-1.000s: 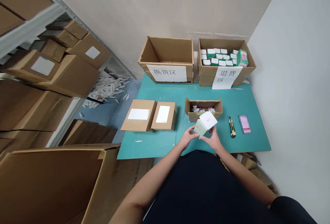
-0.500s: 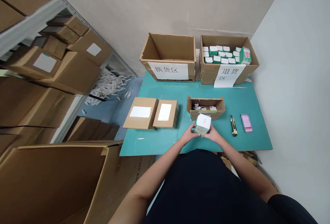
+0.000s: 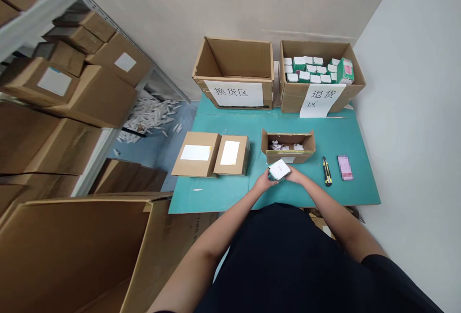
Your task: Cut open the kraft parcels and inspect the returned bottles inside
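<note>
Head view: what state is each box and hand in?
Left hand, holding small white-topped box
Right hand, holding same box
Left carton, open, nothing visible inside
Right carton, open, full of white and green boxes
Front carton, open, holding crumpled paper
Two flat cartons, closed

**Blurred, hidden, cut off**
The pinkish card (image 3: pixel 345 167) is pixelated past reading; the small white box (image 3: pixel 279 169) bears print too small to read, its underside hidden by the left hand (image 3: pixel 264 182) and right hand (image 3: pixel 297 174); the paper scraps (image 3: pixel 284 146) are too small to tell apart; the large open carton (image 3: pixel 79 255) runs off the picture's lower left edge.
</note>
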The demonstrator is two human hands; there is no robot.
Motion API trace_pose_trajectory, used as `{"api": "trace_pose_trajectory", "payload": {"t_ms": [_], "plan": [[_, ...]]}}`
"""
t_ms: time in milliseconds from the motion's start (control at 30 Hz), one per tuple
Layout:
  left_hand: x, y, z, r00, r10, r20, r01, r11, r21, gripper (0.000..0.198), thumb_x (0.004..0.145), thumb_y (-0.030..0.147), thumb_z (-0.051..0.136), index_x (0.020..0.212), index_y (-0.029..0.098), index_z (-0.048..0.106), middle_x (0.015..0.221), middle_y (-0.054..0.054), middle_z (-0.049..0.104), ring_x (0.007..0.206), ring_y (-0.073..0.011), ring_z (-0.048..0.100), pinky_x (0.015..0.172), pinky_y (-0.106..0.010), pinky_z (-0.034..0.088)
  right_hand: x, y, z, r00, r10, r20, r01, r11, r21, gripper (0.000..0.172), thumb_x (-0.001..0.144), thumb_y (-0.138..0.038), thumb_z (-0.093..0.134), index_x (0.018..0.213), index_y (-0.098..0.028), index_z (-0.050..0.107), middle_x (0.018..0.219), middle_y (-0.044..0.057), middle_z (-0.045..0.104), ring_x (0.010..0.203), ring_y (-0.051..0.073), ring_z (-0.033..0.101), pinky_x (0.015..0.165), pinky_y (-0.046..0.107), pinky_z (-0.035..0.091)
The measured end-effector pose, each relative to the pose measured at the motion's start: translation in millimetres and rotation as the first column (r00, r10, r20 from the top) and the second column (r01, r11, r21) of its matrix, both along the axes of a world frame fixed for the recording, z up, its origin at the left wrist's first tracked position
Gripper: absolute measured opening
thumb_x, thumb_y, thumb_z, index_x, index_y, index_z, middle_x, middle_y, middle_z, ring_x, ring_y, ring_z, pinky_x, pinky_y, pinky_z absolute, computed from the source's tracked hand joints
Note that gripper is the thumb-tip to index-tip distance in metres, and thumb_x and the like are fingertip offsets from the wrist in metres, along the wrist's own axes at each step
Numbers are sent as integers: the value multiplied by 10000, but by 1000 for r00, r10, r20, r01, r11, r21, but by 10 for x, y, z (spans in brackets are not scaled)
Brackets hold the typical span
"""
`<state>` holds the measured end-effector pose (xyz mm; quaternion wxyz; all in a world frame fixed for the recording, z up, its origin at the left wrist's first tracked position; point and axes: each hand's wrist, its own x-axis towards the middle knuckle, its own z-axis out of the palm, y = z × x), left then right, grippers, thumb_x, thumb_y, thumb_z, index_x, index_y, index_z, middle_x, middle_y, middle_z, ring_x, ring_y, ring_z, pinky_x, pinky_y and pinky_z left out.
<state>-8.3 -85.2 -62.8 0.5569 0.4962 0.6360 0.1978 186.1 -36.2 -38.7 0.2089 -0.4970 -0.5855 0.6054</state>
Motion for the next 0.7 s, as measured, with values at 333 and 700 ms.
{"api": "trace_pose_trajectory", "payload": {"t_ms": [333, 700], "plan": [[43, -194, 126, 987, -110, -120, 123, 986, 110, 741, 745, 277, 811, 1425, 207, 526, 1294, -145, 683, 1165, -342, 647, 962, -426, 498, 111, -171, -133, 986, -101, 136, 94, 994, 57, 679, 651, -140, 658, 1325, -222, 622, 1295, 103, 678, 1197, 293, 641, 1040, 511, 490], [-50, -146, 309, 963, -266, -50, 270, 924, 270, 943, 734, 238, 766, 1568, 254, 327, 1544, -132, 466, 1301, -305, 555, 983, -391, 509, 166, -665, 489, 953, 37, 300, -154, 913, 378, 796, 750, -262, 752, 1492, -291, 465, 1535, 116, 457, 1432, 340, 420, 1198, 545, 323]]}}
